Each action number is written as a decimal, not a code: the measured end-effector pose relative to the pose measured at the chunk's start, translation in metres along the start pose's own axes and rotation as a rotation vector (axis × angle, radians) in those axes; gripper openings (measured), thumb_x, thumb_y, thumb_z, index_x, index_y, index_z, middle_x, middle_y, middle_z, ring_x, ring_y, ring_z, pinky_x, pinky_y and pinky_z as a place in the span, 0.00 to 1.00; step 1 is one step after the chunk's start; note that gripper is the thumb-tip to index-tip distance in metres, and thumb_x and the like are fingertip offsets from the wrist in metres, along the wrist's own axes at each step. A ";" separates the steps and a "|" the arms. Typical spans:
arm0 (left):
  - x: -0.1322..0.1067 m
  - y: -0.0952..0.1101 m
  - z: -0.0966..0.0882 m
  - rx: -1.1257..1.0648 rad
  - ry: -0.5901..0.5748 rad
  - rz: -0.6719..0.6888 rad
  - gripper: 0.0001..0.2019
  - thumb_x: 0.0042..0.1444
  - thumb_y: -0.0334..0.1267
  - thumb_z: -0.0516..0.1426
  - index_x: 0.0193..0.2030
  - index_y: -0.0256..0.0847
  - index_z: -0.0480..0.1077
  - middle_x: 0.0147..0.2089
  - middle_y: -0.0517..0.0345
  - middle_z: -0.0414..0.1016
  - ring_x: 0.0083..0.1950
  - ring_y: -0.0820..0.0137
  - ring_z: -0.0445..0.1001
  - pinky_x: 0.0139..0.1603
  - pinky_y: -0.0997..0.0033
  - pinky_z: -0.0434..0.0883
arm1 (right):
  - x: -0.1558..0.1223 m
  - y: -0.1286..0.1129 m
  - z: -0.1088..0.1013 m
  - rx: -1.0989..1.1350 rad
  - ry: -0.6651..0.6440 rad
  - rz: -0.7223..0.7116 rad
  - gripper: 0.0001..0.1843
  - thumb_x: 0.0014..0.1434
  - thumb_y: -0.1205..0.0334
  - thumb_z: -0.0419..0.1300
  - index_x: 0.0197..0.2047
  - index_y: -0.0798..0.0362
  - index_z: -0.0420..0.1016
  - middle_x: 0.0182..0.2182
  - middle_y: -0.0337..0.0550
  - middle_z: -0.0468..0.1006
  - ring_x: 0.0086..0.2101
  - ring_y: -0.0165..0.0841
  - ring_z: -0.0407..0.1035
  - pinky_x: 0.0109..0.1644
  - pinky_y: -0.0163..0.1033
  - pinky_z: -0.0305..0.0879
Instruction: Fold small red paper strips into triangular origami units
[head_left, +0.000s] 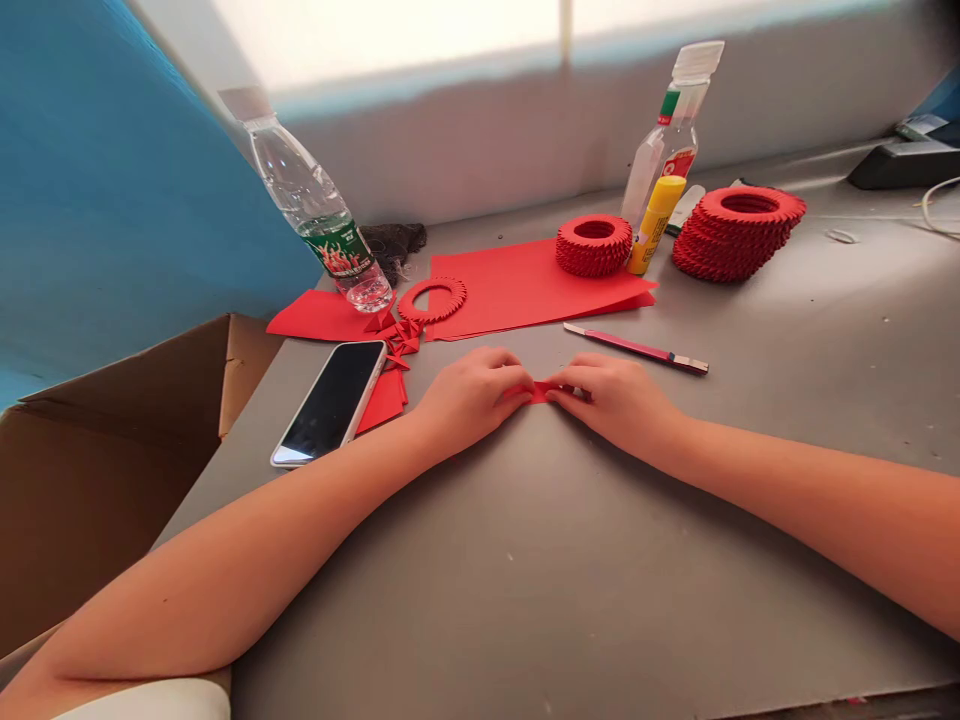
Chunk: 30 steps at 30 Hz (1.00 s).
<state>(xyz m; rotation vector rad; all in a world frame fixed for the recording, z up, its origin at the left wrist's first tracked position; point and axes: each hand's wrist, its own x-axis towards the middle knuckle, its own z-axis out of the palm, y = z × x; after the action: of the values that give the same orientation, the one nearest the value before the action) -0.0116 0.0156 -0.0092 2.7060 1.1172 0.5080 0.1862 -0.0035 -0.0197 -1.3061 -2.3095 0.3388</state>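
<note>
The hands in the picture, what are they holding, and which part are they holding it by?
The left hand and right hand pinch a small piece of red paper by its two ends, leaving its middle showing between them.

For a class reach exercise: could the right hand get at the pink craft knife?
Probably yes. Only bare grey tabletop lies between the right hand and the pink craft knife, though that hand is pinching a small red paper piece with the left hand, so would likely let go first.

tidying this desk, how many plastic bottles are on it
2. A clear water bottle tilts at the left by the blue panel; a clear bottle with a white cap stands back right, behind the yellow glue stick.
</note>
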 end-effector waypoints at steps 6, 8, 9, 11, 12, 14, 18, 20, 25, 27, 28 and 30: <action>-0.001 -0.001 0.002 0.111 -0.006 0.037 0.13 0.59 0.41 0.48 0.39 0.45 0.73 0.39 0.55 0.72 0.41 0.68 0.67 0.37 0.72 0.62 | -0.002 -0.001 0.002 -0.155 0.014 -0.083 0.15 0.61 0.61 0.48 0.39 0.51 0.76 0.33 0.43 0.74 0.32 0.31 0.67 0.33 0.35 0.58; -0.001 -0.001 0.002 0.136 0.004 0.039 0.14 0.59 0.42 0.47 0.38 0.45 0.74 0.39 0.55 0.72 0.41 0.68 0.67 0.36 0.72 0.62 | -0.003 -0.003 0.002 -0.245 0.019 -0.121 0.15 0.61 0.62 0.47 0.40 0.51 0.75 0.34 0.44 0.75 0.33 0.33 0.66 0.33 0.35 0.58; -0.001 -0.001 0.002 0.147 0.009 0.043 0.14 0.59 0.42 0.47 0.38 0.45 0.74 0.39 0.55 0.72 0.41 0.68 0.67 0.36 0.72 0.62 | -0.004 -0.004 0.002 -0.288 0.023 -0.147 0.15 0.61 0.63 0.47 0.40 0.52 0.75 0.34 0.45 0.75 0.34 0.34 0.66 0.33 0.36 0.58; -0.001 -0.001 0.002 0.163 0.013 0.055 0.15 0.60 0.42 0.46 0.38 0.44 0.73 0.39 0.55 0.71 0.40 0.68 0.67 0.35 0.72 0.62 | -0.005 -0.005 0.001 -0.349 0.031 -0.205 0.15 0.61 0.66 0.47 0.40 0.53 0.75 0.35 0.46 0.76 0.34 0.35 0.66 0.33 0.37 0.59; -0.001 -0.001 0.002 0.169 0.015 0.058 0.15 0.60 0.43 0.46 0.38 0.44 0.73 0.39 0.55 0.71 0.40 0.68 0.67 0.35 0.72 0.62 | -0.006 -0.006 0.001 -0.363 0.033 -0.232 0.15 0.60 0.67 0.47 0.40 0.53 0.75 0.34 0.47 0.77 0.35 0.35 0.66 0.34 0.37 0.59; -0.001 -0.001 0.002 0.176 0.021 0.060 0.16 0.60 0.44 0.46 0.37 0.44 0.74 0.38 0.55 0.72 0.40 0.69 0.67 0.35 0.72 0.62 | -0.007 -0.006 0.000 -0.361 0.037 -0.278 0.14 0.60 0.68 0.48 0.40 0.54 0.75 0.34 0.47 0.77 0.35 0.36 0.67 0.35 0.38 0.60; -0.001 0.000 0.003 0.182 0.027 0.047 0.16 0.60 0.44 0.46 0.36 0.42 0.74 0.37 0.55 0.72 0.40 0.69 0.67 0.34 0.73 0.62 | -0.008 -0.005 0.001 -0.342 0.059 -0.348 0.15 0.59 0.70 0.47 0.40 0.55 0.75 0.36 0.47 0.78 0.38 0.36 0.68 0.38 0.38 0.63; -0.002 0.000 0.003 0.179 0.024 0.046 0.16 0.60 0.43 0.46 0.37 0.42 0.73 0.37 0.55 0.72 0.40 0.69 0.67 0.34 0.73 0.62 | -0.007 -0.004 0.002 -0.339 0.074 -0.391 0.15 0.59 0.71 0.47 0.41 0.57 0.75 0.39 0.47 0.78 0.39 0.36 0.69 0.40 0.39 0.64; -0.002 0.000 0.002 0.176 0.014 0.039 0.14 0.60 0.42 0.47 0.38 0.44 0.73 0.38 0.57 0.71 0.40 0.70 0.68 0.35 0.74 0.63 | -0.005 -0.002 0.003 -0.303 0.094 -0.476 0.15 0.58 0.71 0.48 0.42 0.60 0.75 0.39 0.47 0.78 0.39 0.37 0.71 0.43 0.41 0.67; -0.002 0.000 0.002 0.177 0.013 0.038 0.14 0.59 0.42 0.47 0.38 0.44 0.73 0.38 0.57 0.71 0.40 0.70 0.68 0.35 0.73 0.63 | -0.005 -0.002 0.003 -0.289 0.102 -0.485 0.15 0.57 0.71 0.49 0.41 0.60 0.75 0.39 0.47 0.79 0.38 0.37 0.71 0.43 0.42 0.68; -0.001 0.000 0.002 0.177 0.013 0.038 0.13 0.59 0.42 0.47 0.38 0.44 0.73 0.38 0.57 0.71 0.40 0.70 0.68 0.35 0.73 0.63 | -0.005 -0.001 0.004 -0.286 0.105 -0.491 0.15 0.57 0.70 0.49 0.41 0.59 0.75 0.39 0.46 0.79 0.38 0.37 0.71 0.43 0.42 0.68; -0.001 0.000 0.002 0.177 0.012 0.037 0.13 0.59 0.42 0.47 0.38 0.44 0.73 0.38 0.58 0.71 0.40 0.70 0.68 0.35 0.73 0.64 | -0.004 -0.001 0.004 -0.283 0.120 -0.509 0.15 0.57 0.70 0.49 0.41 0.59 0.76 0.39 0.46 0.79 0.38 0.37 0.71 0.44 0.42 0.68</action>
<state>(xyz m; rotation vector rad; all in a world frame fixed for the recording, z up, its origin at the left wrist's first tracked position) -0.0117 0.0147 -0.0114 2.8830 1.1684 0.4505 0.1856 -0.0077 -0.0236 -0.7765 -2.5402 -0.2336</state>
